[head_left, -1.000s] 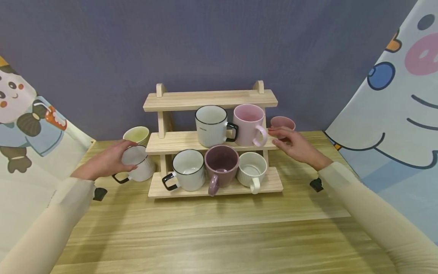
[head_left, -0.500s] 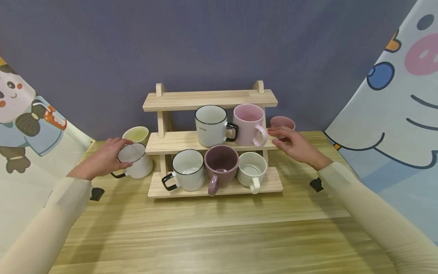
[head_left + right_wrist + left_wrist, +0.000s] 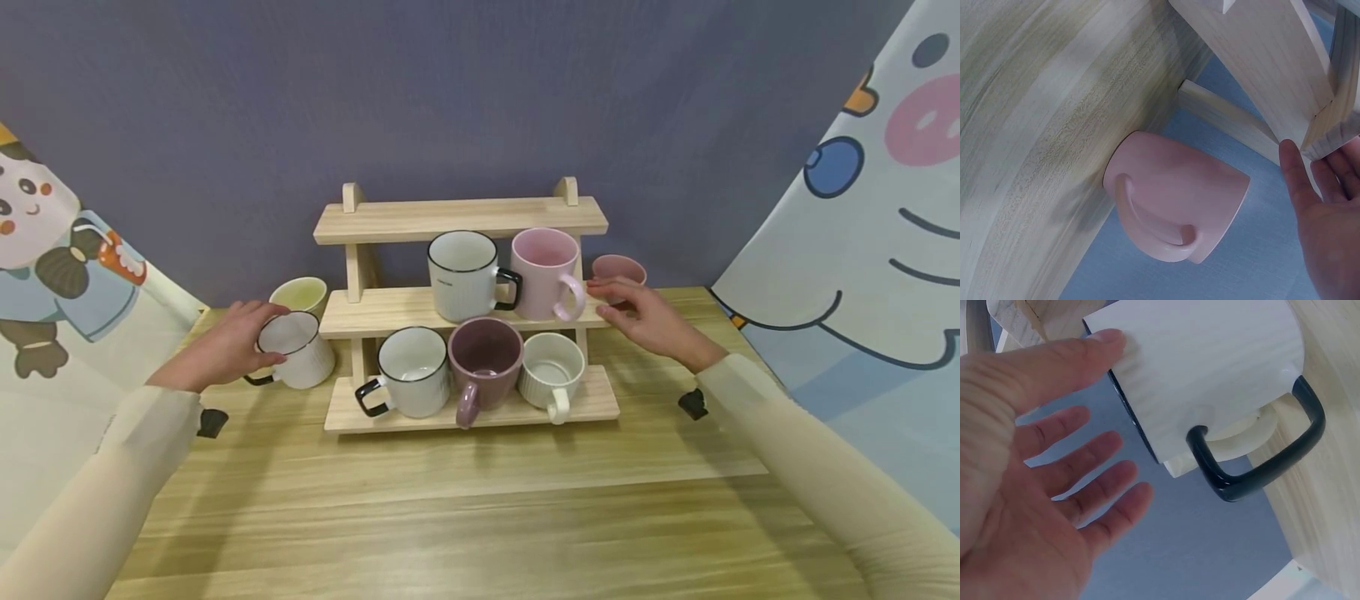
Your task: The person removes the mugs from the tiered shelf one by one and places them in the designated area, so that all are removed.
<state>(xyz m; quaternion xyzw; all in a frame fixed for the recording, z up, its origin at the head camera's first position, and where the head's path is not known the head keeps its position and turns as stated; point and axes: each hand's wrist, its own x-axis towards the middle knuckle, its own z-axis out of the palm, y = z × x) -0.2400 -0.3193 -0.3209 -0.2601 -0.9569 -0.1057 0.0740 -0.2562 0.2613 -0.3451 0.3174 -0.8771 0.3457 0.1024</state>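
At the left of the stand, my left hand (image 3: 228, 346) is over a white mug (image 3: 309, 363) with a black rim and black handle. In the left wrist view its thumb (image 3: 1072, 365) overlaps the mug's side near the rim, while the other fingers are spread and loosely extended beside the opening. My right hand (image 3: 648, 321) is at the right end of the middle shelf (image 3: 382, 312), fingers extended by the shelf's end, near a light pink mug (image 3: 534, 287). In the right wrist view a salmon-pink mug (image 3: 1179, 187) stands on the table beside that hand.
A three-tier wooden stand (image 3: 457, 218) is on the wood table (image 3: 480, 517). Its middle shelf also bears a white mug (image 3: 461, 287); below are another white mug (image 3: 420, 387), a purple mug (image 3: 491, 379) and a cream mug (image 3: 547, 379). A yellow-green cup (image 3: 300, 296) stands behind left.
The black-rimmed white mug at the left and my left hand have shifted slightly left and back since a second ago. The right hand has stayed in place.
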